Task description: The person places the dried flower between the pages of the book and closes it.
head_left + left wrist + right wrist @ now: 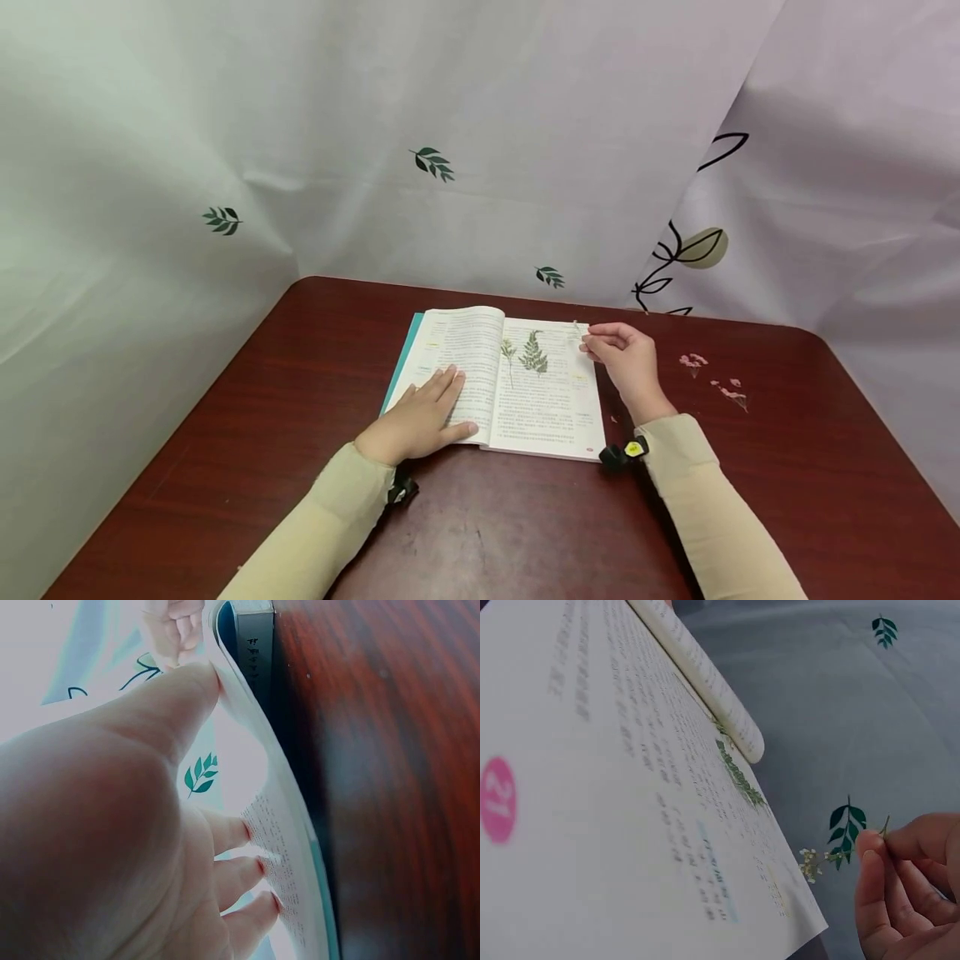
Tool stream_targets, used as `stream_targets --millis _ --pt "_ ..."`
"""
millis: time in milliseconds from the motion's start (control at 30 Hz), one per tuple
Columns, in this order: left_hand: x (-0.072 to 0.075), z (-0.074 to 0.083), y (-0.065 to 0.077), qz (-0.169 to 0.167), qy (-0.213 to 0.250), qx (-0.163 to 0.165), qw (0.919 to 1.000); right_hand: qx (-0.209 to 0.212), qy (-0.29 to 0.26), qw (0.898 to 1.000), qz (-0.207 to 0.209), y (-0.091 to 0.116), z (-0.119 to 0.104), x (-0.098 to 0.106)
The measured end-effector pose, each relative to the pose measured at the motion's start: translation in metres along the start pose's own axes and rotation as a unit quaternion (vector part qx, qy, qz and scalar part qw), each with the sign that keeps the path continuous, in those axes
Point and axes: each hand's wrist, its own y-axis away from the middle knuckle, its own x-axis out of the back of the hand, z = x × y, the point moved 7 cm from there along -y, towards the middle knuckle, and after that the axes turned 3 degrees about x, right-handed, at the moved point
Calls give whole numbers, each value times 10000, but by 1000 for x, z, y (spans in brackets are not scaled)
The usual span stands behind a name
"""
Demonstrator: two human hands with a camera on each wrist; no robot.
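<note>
An open book (536,421) lies on the table, its left pages curling up toward the spine. My left hand (420,421) rests on the left page with fingers extended; in the left wrist view its fingertips (251,866) touch the paper. Between thumb and fingers, my right hand (626,358) pinches the thin stem of a small pale-flowered sprig (810,866) near the right page's upper outer corner. A green pressed fern leaf (534,354) lies on the right page. Left of it, close to the spine, is a slender flower sprig (508,362).
Pink pressed flowers (693,362) and another pink flower sprig (733,394) lie on the dark red table (787,492), right of the book. A light cloth (480,225) with printed leaves hangs behind the table. Each wrist wears a black strap.
</note>
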Motion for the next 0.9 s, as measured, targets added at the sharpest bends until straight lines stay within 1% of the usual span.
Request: stream_targets --millis 67,167,333,500,667,833,900 --pt "0 0 0 -15 -30 6 10000 -265 121 9995 -85 4 -4 -5" --pt "1 1 0 -9 -26 -17 10000 -542 397 9976 -167 7 -3 -10" --pt "2 2 1 -17 -8 -24 10000 -721 747 9941 -309 8 0 -13" --pt "3 3 1 9 -32 -32 10000 -924 1016 9897 -414 8 5 -12" --pt "3 2 1 2 -11 -27 10000 -1009 1385 9838 -526 8 8 -11" --pt "1 1 0 -43 -24 40 10000 -915 1938 9741 -722 8 7 -11" --pt "0 0 -1 -63 -51 62 9999 -870 2055 9715 -800 8 6 -11"
